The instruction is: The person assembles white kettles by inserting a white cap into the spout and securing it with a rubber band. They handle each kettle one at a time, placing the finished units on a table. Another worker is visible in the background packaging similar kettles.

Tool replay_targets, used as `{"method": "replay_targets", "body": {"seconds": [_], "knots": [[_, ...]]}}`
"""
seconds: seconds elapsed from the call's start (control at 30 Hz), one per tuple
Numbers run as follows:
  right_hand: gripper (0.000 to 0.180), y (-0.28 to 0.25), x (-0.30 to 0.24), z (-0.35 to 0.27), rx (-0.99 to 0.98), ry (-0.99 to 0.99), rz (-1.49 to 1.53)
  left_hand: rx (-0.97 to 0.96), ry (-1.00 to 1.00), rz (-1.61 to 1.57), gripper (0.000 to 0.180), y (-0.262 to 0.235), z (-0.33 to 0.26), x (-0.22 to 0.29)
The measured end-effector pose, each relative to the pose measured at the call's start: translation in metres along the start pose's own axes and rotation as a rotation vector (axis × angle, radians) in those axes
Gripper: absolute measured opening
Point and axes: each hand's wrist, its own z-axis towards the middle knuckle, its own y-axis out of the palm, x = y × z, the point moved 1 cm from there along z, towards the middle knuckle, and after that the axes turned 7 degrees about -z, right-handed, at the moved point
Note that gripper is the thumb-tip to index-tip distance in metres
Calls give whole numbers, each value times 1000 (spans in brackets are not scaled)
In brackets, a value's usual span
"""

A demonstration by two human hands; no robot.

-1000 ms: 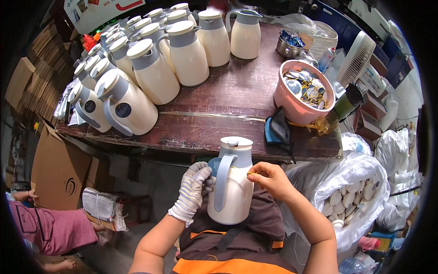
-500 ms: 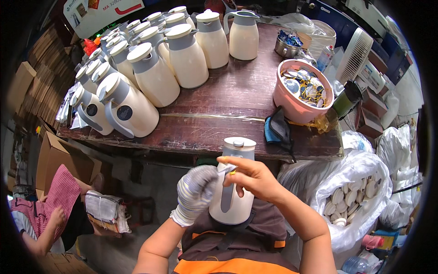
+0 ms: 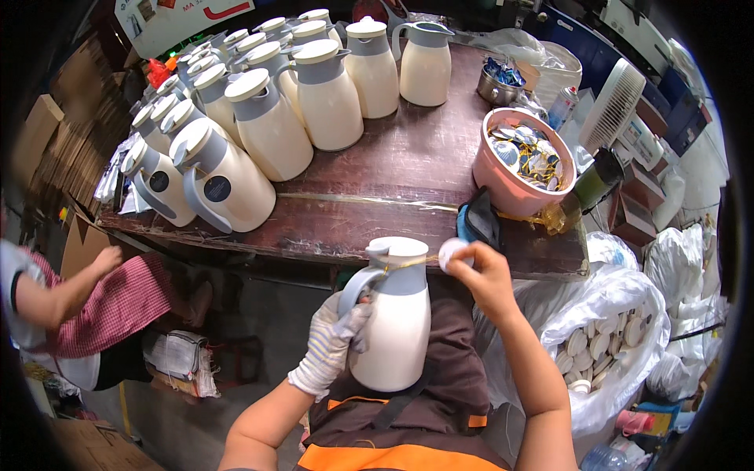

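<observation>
Left hand (image 3: 334, 334), gloved, gripping cream jug (image 3: 394, 334) by grey handle (image 3: 357, 287); right hand (image 3: 485, 276) pinching round white tag (image 3: 451, 252).

Your left hand (image 3: 336, 339), in a striped glove (image 3: 316, 375), sits below the near edge of the table (image 3: 369, 184) — fingers curled into a grip. Your bare right hand (image 3: 488, 281) is higher, in front of that edge toward its right corner, thumb and fingertips pinched together. Your left forearm (image 3: 275, 410) and right forearm (image 3: 530, 363) angle inward — uncovered, elbows bent.
</observation>
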Motion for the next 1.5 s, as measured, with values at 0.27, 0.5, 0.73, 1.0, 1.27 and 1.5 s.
{"method": "replay_targets", "body": {"seconds": [0.27,0.5,0.73,1.0,1.27,1.5], "knots": [[15,51,-21,-69,-429,61,196,59,71,376,46,-34,4,55],[10,37,-20,-71,-354,103,60,84,-33,540,43,-37,-8,65],[19,33,-11,-85,-322,139,139,176,461,428,36,-43,-33,95],[13,61,-5,-100,-381,170,269,411,986,374,33,-75,3,157],[14,81,-13,-94,-417,76,145,456,1143,597,32,-91,56,164],[12,87,3,-92,-428,53,142,668,846,958,36,-119,55,92]]}}
